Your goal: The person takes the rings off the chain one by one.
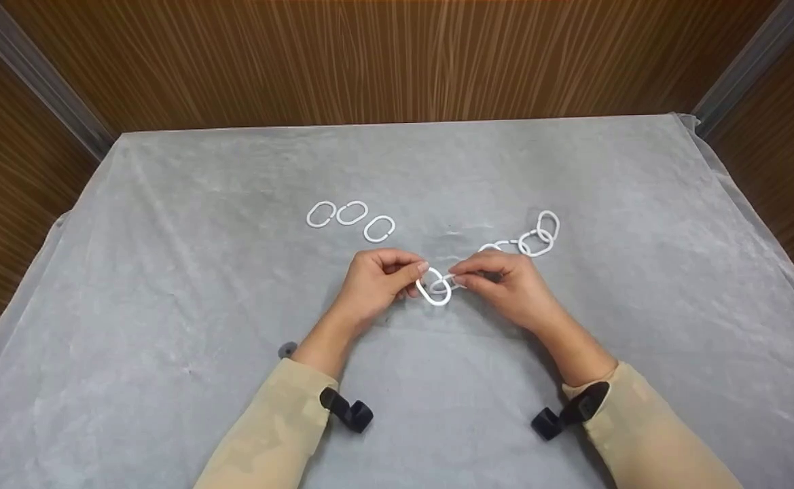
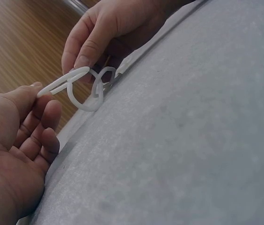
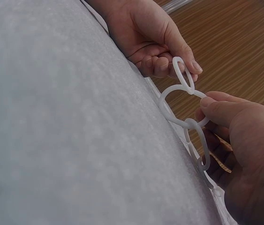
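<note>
From where I stand, the person's left hand (image 1: 380, 278) pinches one end of a white, oval, plastic-looking link (image 1: 439, 303) between thumb and forefinger, the rest of the oval sticking out toward the right hand (image 1: 509, 282). That link's free end crosses a second white oval link (image 3: 162, 103), which the right thumb and fingertips pinch along one side, so the crossing sits in the gap between both grips. A third white link (image 3: 206, 152) hangs from the second, just beside the right fingers, and more joined white links (image 1: 536, 255) lie on the grey cloth (image 1: 437, 380) beyond the right hand. Three separate white oval links (image 1: 369, 221) rest on the cloth beyond the left hand. Tan patterned sleeves (image 1: 274, 421) cover both forearms.
</note>
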The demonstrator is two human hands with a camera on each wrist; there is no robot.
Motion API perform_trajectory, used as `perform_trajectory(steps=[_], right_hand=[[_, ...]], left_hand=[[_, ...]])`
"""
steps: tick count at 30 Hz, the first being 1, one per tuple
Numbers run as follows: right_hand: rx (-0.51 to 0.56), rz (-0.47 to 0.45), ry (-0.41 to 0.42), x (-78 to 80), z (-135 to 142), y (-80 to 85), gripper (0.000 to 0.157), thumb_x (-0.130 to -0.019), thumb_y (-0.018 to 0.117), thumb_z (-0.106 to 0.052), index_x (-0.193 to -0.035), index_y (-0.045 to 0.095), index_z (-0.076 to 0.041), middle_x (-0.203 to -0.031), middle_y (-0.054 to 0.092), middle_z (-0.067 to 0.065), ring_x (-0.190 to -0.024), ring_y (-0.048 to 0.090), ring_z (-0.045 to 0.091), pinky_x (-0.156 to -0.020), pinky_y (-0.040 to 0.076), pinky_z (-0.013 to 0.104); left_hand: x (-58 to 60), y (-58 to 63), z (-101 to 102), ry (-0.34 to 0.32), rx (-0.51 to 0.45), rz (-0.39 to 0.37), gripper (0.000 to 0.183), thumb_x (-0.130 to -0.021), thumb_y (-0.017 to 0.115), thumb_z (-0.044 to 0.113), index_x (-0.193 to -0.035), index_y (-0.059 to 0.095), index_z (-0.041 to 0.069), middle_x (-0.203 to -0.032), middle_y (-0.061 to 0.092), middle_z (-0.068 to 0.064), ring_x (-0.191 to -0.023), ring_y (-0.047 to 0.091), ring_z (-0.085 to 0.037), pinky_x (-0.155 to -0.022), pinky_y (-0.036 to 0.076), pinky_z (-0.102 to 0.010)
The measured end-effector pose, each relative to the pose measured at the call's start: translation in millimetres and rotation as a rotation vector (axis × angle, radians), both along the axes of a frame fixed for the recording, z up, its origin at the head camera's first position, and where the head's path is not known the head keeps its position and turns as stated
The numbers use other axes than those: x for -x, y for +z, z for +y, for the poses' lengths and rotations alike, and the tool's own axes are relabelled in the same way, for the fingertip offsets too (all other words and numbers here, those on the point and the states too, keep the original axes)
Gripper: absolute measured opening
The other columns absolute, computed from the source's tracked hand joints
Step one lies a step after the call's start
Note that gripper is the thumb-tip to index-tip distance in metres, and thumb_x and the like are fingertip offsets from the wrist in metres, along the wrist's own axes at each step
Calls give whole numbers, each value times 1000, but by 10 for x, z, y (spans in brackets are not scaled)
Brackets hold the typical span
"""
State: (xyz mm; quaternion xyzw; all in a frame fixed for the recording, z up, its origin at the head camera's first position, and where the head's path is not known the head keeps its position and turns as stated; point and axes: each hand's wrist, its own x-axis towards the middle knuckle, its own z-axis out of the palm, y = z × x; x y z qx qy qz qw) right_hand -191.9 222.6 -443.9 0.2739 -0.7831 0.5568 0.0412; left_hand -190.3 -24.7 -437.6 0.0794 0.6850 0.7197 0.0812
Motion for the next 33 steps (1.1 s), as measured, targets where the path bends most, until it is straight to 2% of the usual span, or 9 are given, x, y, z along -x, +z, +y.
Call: perform_trajectory(steps=[14,21,27,33], right_hand=[[-20,-10,-63,-6,-12,7,14,-92,82,-3,-106,84,-7,-98,79,3,-92,69,12,-83,53,19],[-19,-20,-75,-11,-10,-12,15,-91,83,-1,-105,83,-5,-98,79,4,-93,69,13,-84,53,19],[-11,-33,-83,-8,-25,-27,14,-90,83,0,-104,82,-2,-97,79,6,-91,68,11,-82,52,17],[-26,-35,-102,-10,-30,-20,15,-90,83,-1,-104,83,-5,-97,79,4,-90,68,10,-81,52,17]], left_hand=[[10,26,-1,34,5,-10,12,-95,81,9,-102,81,-1,-70,70,-6,-59,64,-13,-51,47,-21],[17,14,14,48,-19,-21,16,-95,80,5,-109,79,-3,-81,75,-5,-65,70,-13,-55,49,-21],[20,38,26,91,-7,-2,17,-94,80,3,-110,78,-4,-80,75,-4,-66,71,-13,-56,48,-21],[51,133,-6,167,25,7,15,-93,80,2,-107,78,-4,-77,74,-1,-65,70,-11,-53,46,-20]])
